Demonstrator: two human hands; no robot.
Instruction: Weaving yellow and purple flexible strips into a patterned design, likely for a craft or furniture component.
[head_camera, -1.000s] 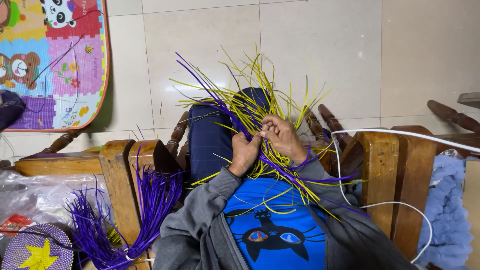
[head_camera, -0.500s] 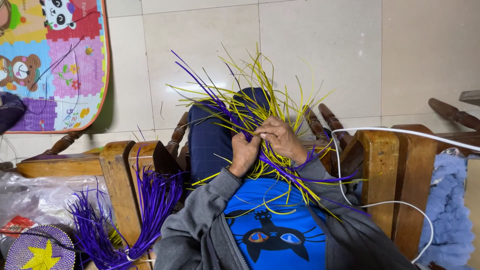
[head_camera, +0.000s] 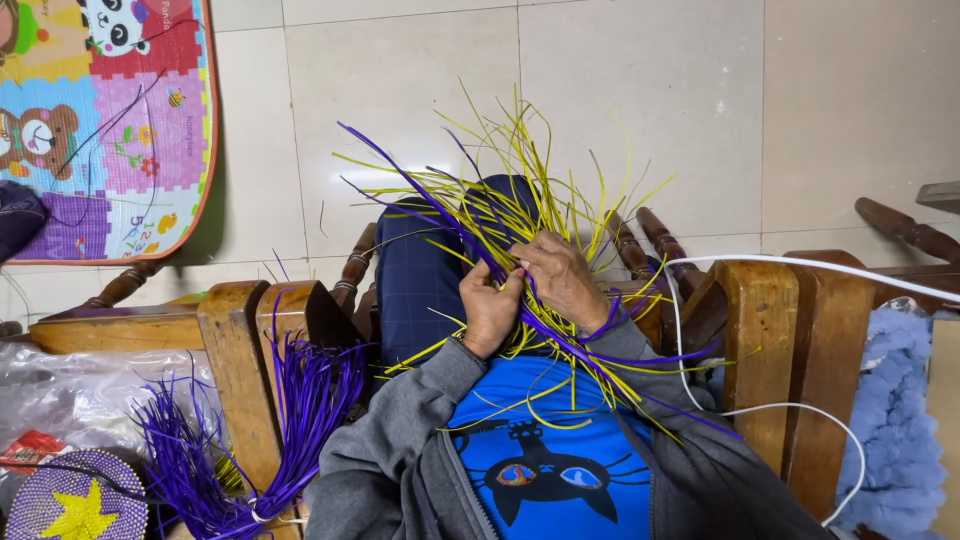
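Both hands are pinched together on the yellow and purple weaving strips (head_camera: 500, 215) over my lap: left hand (head_camera: 489, 308) has crept up beside my right hand (head_camera: 562, 280), whose fingers now press lower, tightening that crossing.

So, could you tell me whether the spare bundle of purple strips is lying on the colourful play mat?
No, the purple bundle hangs beside the wooden armrest.

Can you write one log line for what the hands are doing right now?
left hand: gripping strips | right hand: pinching yellow and purple strips | spare purple bundle: beside chair
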